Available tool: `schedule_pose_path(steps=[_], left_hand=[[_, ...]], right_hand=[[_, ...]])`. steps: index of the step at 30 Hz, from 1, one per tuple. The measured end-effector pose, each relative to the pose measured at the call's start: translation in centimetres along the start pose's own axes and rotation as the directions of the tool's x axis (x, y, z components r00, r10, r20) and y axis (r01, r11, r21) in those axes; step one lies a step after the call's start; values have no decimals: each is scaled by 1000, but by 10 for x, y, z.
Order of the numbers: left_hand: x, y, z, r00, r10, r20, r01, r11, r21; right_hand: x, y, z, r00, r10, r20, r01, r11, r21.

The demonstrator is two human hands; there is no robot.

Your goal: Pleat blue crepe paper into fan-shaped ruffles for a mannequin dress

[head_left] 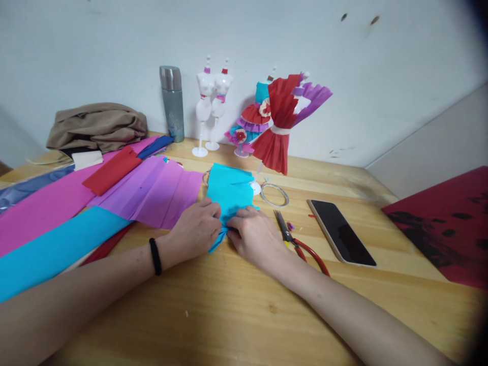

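Note:
A piece of turquoise crepe paper (231,188) lies in front of me, its near end gathered into narrow folds. My left hand (200,226), with a black band at the wrist, is closed on the left side of that gathered end. From the right, my right hand (253,234) pinches the same gathers, fingers bent over the paper. Both hands rest low at the table and nearly touch. Just behind the paper stands a small white mannequin (301,104) dressed in red and purple crepe paper. Scissors with red handles (292,239) lie beside my right hand.
Crepe paper sheets (152,188) in purple, pink, red and blue cover the table's left side. Two bare mannequins (206,96), a dressed mannequin (261,101) and a flask (172,104) stand by the wall. A wire coil (274,195) and a phone (341,231) lie right; brown cloth (97,124) sits back left.

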State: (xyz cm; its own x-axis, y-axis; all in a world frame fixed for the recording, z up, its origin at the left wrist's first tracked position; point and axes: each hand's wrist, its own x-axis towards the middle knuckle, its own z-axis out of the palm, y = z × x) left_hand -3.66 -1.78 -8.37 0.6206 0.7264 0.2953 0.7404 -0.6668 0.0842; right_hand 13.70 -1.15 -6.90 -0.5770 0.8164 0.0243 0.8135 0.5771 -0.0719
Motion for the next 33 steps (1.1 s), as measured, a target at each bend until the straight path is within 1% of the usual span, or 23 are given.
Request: schedule_pose_path(steps=[6, 9, 12, 14, 17, 19, 21, 23, 26, 28, 31, 33], left_hand=[[-1, -1, 2, 1000, -27, -2, 27, 999, -25], [0, -5, 3, 997, -80, -8, 79, 991, -107], [3, -12, 0, 987, -160, -30, 148, 958, -244], [5, -17, -3, 973, -224, -59, 193, 924, -330], [7, -26, -6, 932, -346, -108, 273, 866, -418], [7, -31, -6, 914, -385, -129, 291, 843, -453], [6, -34, -4, 920, -362, -147, 256, 842, -474], [6, -37, -2, 943, -292, -159, 182, 854, -488], [5, -38, 1, 973, -181, -140, 89, 864, -496], [4, -38, 2, 974, -179, -141, 85, 859, -504], [3, -38, 4, 955, -230, -188, 105, 853, -510], [3, -38, 6, 946, -239, -221, 100, 859, -502]], right_hand=[[0, 1, 2, 999, 7, -41, -6, 999, 33], [1, 1, 2, 999, 17, -36, -15, 998, 62], [2, 1, 3, 999, 16, -30, -14, 997, 82], [1, 1, 3, 999, 10, -36, -7, 996, 87], [0, 2, 5, 999, 0, -46, 4, 995, 95], [-1, 2, 6, 998, -10, -54, 15, 995, 98], [-1, 2, 7, 997, -29, -68, 35, 996, 87], [-1, 3, 8, 994, -57, -90, 64, 995, 74], [-1, 6, 9, 989, -92, -117, 101, 992, 71], [-1, 9, 10, 986, -111, -122, 120, 990, 76], [0, 11, 10, 982, -140, -126, 151, 985, 80], [0, 12, 10, 979, -153, -133, 164, 983, 80]])
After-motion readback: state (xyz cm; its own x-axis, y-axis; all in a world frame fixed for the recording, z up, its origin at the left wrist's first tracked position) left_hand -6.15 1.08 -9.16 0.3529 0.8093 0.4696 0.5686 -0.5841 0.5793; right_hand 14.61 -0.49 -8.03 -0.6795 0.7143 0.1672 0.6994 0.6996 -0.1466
